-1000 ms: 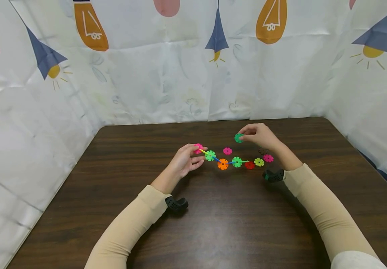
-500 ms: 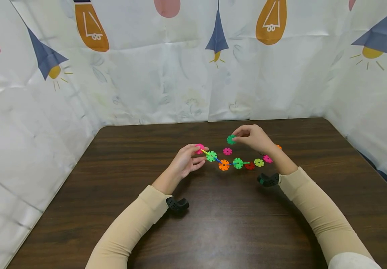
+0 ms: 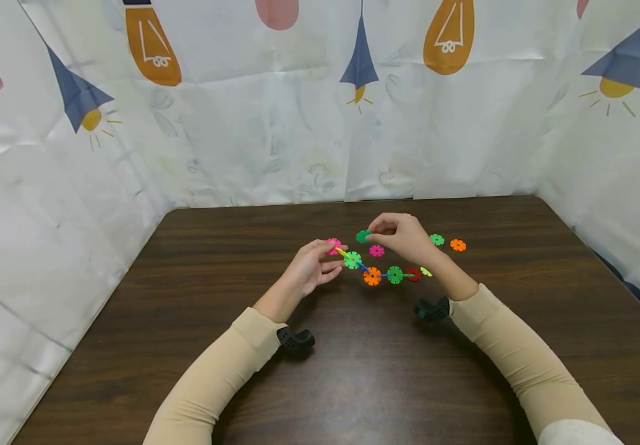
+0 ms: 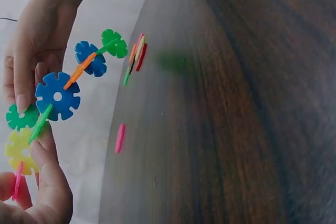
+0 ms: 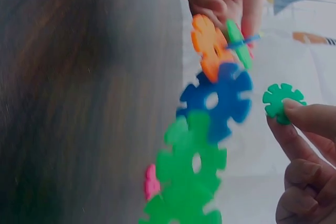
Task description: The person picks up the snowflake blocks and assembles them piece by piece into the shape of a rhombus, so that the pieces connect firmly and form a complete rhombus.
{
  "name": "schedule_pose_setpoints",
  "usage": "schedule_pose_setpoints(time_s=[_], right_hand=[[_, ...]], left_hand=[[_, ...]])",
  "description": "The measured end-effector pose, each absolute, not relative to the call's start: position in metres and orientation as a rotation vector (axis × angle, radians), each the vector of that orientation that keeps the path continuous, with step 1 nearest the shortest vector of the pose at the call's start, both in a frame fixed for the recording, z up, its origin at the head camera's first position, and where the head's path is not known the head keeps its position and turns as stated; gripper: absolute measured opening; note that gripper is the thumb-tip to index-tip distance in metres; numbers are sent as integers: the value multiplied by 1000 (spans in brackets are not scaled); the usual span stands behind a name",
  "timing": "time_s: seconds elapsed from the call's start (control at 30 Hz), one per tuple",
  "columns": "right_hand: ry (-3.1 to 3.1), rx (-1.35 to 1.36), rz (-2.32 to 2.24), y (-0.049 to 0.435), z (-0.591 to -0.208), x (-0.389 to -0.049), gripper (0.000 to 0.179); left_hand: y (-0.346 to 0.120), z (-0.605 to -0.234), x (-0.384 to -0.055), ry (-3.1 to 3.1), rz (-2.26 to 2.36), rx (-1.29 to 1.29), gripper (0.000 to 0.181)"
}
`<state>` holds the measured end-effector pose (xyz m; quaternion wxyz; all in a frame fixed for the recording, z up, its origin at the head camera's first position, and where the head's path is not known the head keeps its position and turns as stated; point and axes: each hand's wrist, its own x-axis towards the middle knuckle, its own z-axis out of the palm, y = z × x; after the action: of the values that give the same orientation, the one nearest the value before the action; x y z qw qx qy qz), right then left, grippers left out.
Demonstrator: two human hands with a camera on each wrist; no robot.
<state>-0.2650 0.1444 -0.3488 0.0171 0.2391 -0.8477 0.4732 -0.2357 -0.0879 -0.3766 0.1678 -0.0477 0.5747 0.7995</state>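
Observation:
My left hand [image 3: 311, 269] pinches the pink interlocking snowflake disc [image 3: 333, 246] at one end of a joined chain. From it the chain runs to the right in the head view, through yellow, green, blue and orange discs [image 3: 372, 276] to green ones [image 3: 394, 275]. My right hand [image 3: 403, 238] pinches a single darker green snowflake disc [image 5: 282, 101] between thumb and finger. That disc is just beyond the chain, close to the left hand. In the left wrist view it appears beside the yellow disc [image 4: 21, 150]; whether they touch I cannot tell.
Loose snowflake discs lie on the dark wooden table [image 3: 353, 371]: pink [image 3: 376, 251], red [image 3: 413, 274], yellow [image 3: 426, 271], green [image 3: 437, 240] and orange [image 3: 458, 245]. The right forearm covers part of this group. A patterned curtain [image 3: 308, 123] stands behind the table.
My right hand has moved left and slightly nearer with its green disc, toward the chain's pink end. Loose green and orange discs have come into view behind the forearm. The left hand has hardly moved.

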Motion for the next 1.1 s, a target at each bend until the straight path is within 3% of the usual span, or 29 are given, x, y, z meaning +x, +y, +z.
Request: schedule_pose_setpoints(time_s=[1.1], right_hand=[[-2571,732,1560,116,-365,-258,11]], left_hand=[[-85,-378,-233,1593,2280,-177,12]])
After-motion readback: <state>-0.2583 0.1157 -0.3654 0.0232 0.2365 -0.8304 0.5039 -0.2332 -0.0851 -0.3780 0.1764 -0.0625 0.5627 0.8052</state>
